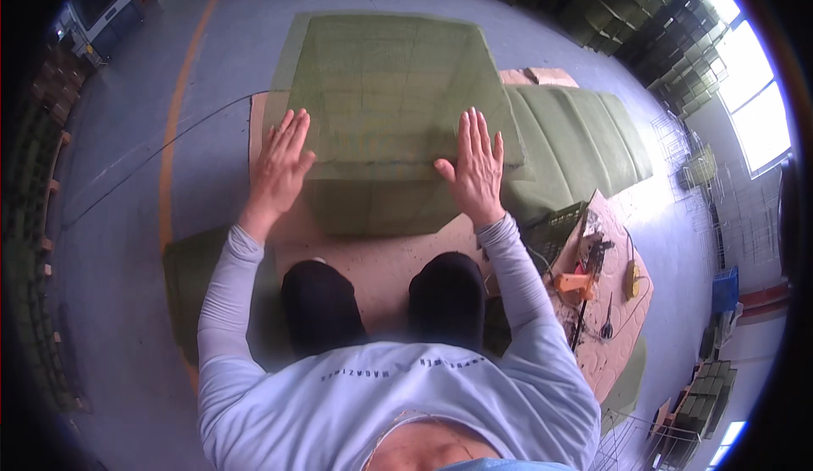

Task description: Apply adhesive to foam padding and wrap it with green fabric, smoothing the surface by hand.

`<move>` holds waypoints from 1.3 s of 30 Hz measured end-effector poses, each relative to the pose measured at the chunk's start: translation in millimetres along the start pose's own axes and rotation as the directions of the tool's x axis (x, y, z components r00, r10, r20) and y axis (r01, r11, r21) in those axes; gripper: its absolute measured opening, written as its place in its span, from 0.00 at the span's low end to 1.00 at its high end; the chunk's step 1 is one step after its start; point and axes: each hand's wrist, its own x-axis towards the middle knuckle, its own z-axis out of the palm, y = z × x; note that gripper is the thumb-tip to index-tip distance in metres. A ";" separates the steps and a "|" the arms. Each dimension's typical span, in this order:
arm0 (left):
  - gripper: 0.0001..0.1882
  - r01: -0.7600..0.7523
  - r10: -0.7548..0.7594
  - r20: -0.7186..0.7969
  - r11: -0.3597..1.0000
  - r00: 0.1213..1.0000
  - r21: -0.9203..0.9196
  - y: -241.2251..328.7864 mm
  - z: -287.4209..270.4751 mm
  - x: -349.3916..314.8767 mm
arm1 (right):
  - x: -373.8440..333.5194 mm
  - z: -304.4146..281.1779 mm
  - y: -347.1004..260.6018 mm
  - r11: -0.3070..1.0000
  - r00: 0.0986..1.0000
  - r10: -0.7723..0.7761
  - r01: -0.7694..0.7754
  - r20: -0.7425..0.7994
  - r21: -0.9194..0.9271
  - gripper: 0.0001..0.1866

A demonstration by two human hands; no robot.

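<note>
In front of my knees lies a boxy form of green, see-through mesh (pixel 385 90), with a loose flat sheet of it spreading away toward the far side. My left hand (pixel 284 165) rests at its left edge, palm down, fingers stretched out and thumb apart. On the right part of the mesh, my right hand (pixel 476 165) lies flat in the same way, thumb spread inward. Neither hand grips anything. Beneath the mesh is a brown cardboard sheet (pixel 381 276).
More folded green mesh (pixel 584 141) lies to the right. A cardboard-topped surface (pixel 622 302) near my right elbow bears an orange tool (pixel 573 282), scissors (pixel 607 325) and a yellow power strip (pixel 631 279). Dark green mesh (pixel 195 293) sits at the left. Stacked green goods (pixel 627 22) stand far right.
</note>
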 end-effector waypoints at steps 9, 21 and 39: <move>0.38 0.196 -0.143 0.160 0.894 0.977 -0.403 -37.1 4.0 12.5 | -16.7 8.1 54.5 0.985 0.980 0.162 -0.154 -0.116 0.073 0.38; 0.39 0.310 -0.258 0.174 0.828 0.950 -0.467 -85.6 11.6 62.9 | -53.7 10.1 85.0 -0.084 0.671 0.672 -0.351 0.313 0.933 0.37; 0.23 0.354 -0.381 -0.019 0.875 0.925 -0.330 -242.2 73.6 259.9 | -66.2 140.1 99.7 0.348 0.765 0.629 -0.117 -0.139 0.930 0.21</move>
